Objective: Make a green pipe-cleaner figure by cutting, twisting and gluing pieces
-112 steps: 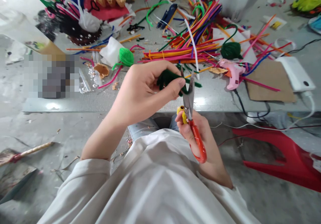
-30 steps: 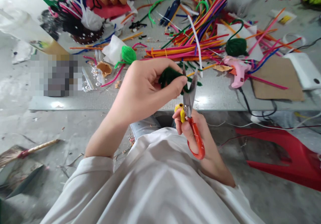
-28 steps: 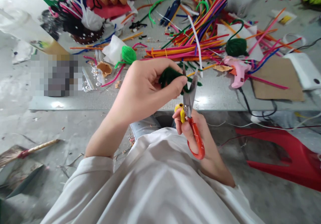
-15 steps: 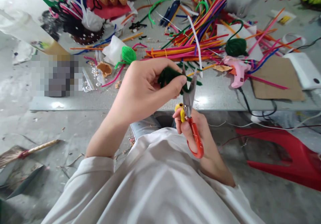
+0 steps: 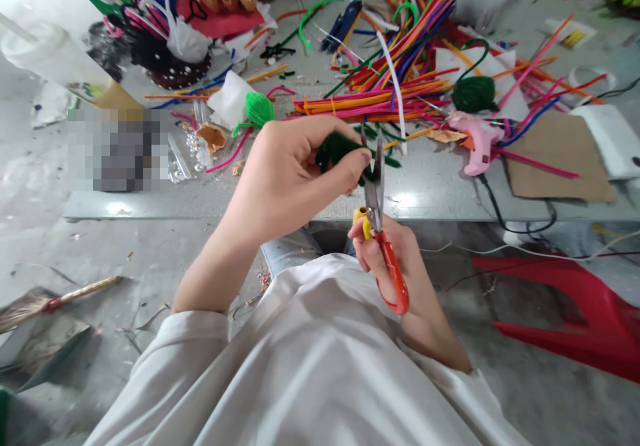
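My left hand (image 5: 305, 173) pinches dark green pipe cleaners (image 5: 339, 150) over the front edge of the table, their ends sticking out past the thumb. Closed around the handles of a pair of scissors (image 5: 391, 266), one red and one yellow, is my right hand (image 5: 400, 246). The blades point away from me, slightly apart, with the green stems between them just beyond my left fingertips. Small dark green cut pieces (image 5: 370, 130) lie on the table behind the blades.
Bundled coloured pipe cleaners (image 5: 370, 105) spread across the table (image 5: 280, 196). A bright green leaf shape (image 5: 259, 109) and a dark green one (image 5: 474, 93) lie there. At right are a pink glue gun (image 5: 477, 141) and cardboard (image 5: 555, 159); at left, a plastic cup (image 5: 55, 59). A red stool (image 5: 565, 299) stands below.
The scissor blades have closed further on the green pipe cleaners, and the protruding piece has shifted and tilted down. My left hand keeps its pinch. The view has shifted slightly.
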The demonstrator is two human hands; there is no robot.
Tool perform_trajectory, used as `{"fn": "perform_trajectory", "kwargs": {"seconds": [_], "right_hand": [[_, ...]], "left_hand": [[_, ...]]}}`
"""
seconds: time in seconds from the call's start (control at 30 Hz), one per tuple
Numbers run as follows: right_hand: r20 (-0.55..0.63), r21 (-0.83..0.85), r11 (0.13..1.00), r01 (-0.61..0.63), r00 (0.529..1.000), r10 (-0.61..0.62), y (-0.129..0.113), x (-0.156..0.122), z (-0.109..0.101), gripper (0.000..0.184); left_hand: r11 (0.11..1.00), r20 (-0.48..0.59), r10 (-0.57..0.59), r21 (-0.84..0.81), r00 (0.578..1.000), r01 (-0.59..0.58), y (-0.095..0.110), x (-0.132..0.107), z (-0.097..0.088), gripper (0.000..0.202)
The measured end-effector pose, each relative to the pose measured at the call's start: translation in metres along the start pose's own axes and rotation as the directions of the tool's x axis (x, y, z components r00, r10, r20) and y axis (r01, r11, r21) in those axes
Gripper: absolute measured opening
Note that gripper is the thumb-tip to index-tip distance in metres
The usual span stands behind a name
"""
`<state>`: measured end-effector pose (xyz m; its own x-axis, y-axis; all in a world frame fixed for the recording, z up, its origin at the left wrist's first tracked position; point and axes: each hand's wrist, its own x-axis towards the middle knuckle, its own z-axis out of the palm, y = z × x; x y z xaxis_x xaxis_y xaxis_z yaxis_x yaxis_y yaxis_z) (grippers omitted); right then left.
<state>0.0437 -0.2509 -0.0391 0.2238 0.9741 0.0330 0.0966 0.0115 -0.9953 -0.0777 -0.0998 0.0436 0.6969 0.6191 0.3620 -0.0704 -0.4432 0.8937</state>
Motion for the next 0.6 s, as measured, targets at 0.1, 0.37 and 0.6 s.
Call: {"fn": "perform_trajectory", "kwargs": {"seconds": [0.1, 0.37, 0.6], "right_hand": [[-0.003, 0.007, 1.0, 0.03, 1.0, -0.03, 0.0016, 0.0006, 0.0014, 0.042], [0.05, -0.011, 1.0, -0.001, 0.999, 0.002, 0.001, 0.0019, -0.0003, 0.051], [0.02, 0.044, 0.999, -0.015, 1.0, 0.015, 0.0002, 0.0019, 0.0019, 0.038]], "left_hand": [[1.0, -0.014, -0.015, 0.011, 1.0, 0.015, -0.0017, 0.0009, 0.001, 0.008], [0.999, -0.028, 0.006, -0.038, 1.0, -0.007, -0.0021, 0.0006, 0.0017, 0.007], [1.0, -0.028, -0.015, -0.012, 1.0, 0.014, -0.0014, -0.0005, -0.0006, 0.007]]}}
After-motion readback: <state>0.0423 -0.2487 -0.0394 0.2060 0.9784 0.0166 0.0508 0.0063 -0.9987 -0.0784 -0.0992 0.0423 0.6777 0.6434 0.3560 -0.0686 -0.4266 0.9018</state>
